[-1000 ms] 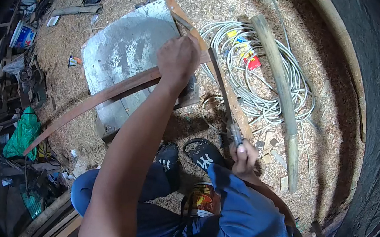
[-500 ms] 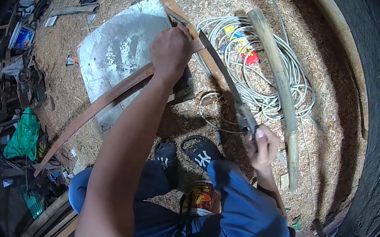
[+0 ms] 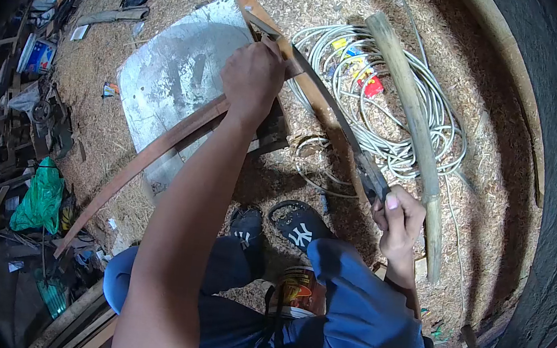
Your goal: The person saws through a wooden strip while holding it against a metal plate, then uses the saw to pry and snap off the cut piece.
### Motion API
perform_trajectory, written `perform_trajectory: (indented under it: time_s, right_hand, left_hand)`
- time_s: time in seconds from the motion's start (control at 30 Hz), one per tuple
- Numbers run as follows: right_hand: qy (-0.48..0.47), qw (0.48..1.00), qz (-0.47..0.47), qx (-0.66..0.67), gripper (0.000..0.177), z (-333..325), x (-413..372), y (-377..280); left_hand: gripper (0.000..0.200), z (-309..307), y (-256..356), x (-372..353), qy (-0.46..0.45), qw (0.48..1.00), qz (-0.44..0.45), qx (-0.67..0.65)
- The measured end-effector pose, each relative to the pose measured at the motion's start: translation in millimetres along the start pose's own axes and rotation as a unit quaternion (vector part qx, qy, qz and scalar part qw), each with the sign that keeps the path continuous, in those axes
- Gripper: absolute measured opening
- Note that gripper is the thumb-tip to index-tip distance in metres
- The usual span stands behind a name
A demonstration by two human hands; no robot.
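Note:
My left hand (image 3: 254, 71) is closed around a long reddish-brown wooden strip (image 3: 151, 149), near its upper end. The strip slants down to the lower left across a worn, pale metal-topped seat or board (image 3: 174, 66). My right hand (image 3: 399, 219) is wrapped round the handle of what looks like a handsaw, its narrow dark blade (image 3: 340, 118) reaching up to the strip's end beside my left hand. Under the blade runs another brown board (image 3: 315, 96). My left fist hides part of the strip, and I cannot see the blade's teeth.
A coil of pale cable (image 3: 392, 142) lies on the shavings, with a round wooden pole (image 3: 407, 99) across it. A patterned bucket (image 3: 298, 290) stands between my legs. Scrap and a green plastic bag (image 3: 40, 198) are at the left; a large dark timber (image 3: 550, 205) curves along the right.
My right hand has drawn the saw down and to the right, away from my left hand, and the blade is turned more edge-on. My left hand stays on the strip.

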State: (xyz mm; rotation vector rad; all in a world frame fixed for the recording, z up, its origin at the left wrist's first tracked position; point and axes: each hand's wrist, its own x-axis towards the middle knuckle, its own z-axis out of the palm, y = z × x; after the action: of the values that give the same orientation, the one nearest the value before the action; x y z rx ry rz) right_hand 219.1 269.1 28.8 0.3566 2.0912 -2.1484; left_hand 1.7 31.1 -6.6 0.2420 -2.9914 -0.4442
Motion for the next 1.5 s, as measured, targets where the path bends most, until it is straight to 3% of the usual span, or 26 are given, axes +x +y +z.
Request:
perform_trajectory:
  time_s: [0.07,0.17,0.3,0.47,0.57,1.5]
  right_hand:
    - [0.023,0.991,-0.12,-0.06,0.04,-2,-7,4]
    - [0.043,0.991,-0.13,-0.006,0.042,-4,-7,7]
    - [0.014,0.994,-0.078,0.077,0.034,9,-2,31]
    - [0.008,0.994,-0.025,0.105,0.037,18,4,44]
    - [-0.024,0.998,-0.031,0.045,0.041,17,5,46]
    - [-0.025,0.996,-0.046,0.065,0.036,23,6,59]
  left_hand:
    - [0.053,2,0,1,0.005,1.0,-0.001,0.003]
    - [0.053,2,0,0,0.01,1.0,-0.003,0.007]
    - [0.052,3,-1,0,0.029,1.0,0.007,0.004]
    - [0.052,5,-3,1,0.019,1.0,0.01,0.002]
    - [0.052,7,-5,2,0.023,1.0,0.006,0.005]
    - [0.049,3,-4,3,0.024,0.999,0.009,-0.02]
